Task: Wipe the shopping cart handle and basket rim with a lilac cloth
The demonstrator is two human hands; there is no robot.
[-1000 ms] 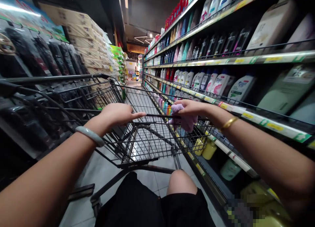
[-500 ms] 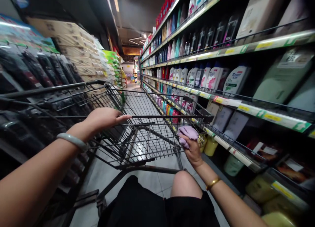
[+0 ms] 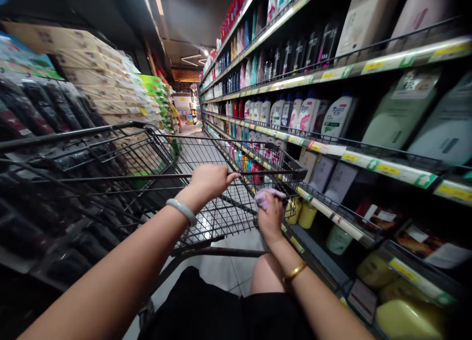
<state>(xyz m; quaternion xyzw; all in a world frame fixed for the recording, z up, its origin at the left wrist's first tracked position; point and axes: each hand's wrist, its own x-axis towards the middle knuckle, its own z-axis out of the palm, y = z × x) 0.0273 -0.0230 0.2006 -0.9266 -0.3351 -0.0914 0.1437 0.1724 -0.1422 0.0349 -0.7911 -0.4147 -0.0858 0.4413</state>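
A black wire shopping cart spans the middle of the view, its basket bare of goods in the part I see. My left hand, with a pale bangle at the wrist, is closed around the cart's near crossbar, thumb lying along it. To its right and slightly lower, my right hand grips a crumpled lilac cloth. The cloth is beside the basket's right wire side; whether it touches the wires I cannot tell. A gold bracelet circles the right wrist.
Shelves of shampoo and other bottles rise close along the right. On the left hang dark packaged goods, with stacked wrapped packs behind them. A tiled aisle floor runs ahead between both sides.
My left hand has slid rightward along the crossbar, closer to my right hand. The right hand and cloth have shifted a little left, and the view has turned slightly right.
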